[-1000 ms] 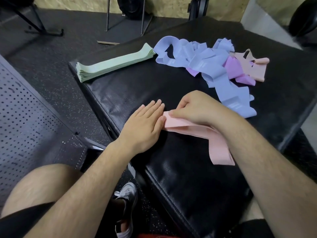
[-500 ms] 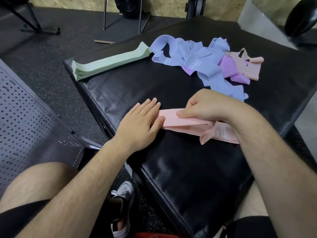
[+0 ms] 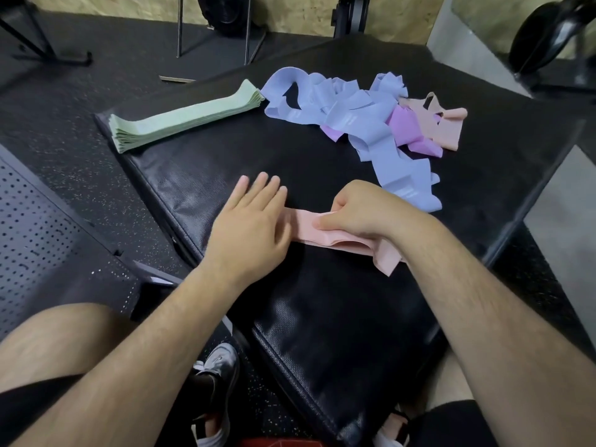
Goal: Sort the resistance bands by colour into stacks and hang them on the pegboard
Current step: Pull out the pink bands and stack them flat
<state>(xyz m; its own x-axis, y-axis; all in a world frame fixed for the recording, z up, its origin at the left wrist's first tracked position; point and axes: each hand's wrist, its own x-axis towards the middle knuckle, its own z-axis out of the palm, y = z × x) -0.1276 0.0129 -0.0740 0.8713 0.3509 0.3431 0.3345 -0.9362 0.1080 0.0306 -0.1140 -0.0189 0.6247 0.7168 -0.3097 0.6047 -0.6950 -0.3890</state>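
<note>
A pink resistance band (image 3: 322, 235) lies folded on the black padded platform (image 3: 322, 317) in front of me. My left hand (image 3: 250, 225) lies flat with straight fingers over its left end. My right hand (image 3: 364, 212) pinches the band's folded layers just to the right; the band's right end pokes out under that wrist. A neat stack of green bands (image 3: 183, 116) lies at the platform's far left. A loose heap of blue bands (image 3: 348, 114) with purple bands (image 3: 406, 127) and more pink bands (image 3: 442, 124) lies at the back.
A dark perforated pegboard (image 3: 42, 233) lies on the floor at the left, below the platform's edge. My knees and shoes are at the near edge. Metal stand legs (image 3: 213, 27) and gym gear stand on the rubber floor behind.
The loose right tail of the pink band has been folded in toward the middle. My left hand has slid up over the band's left end and my right hand now pinches the layers.
</note>
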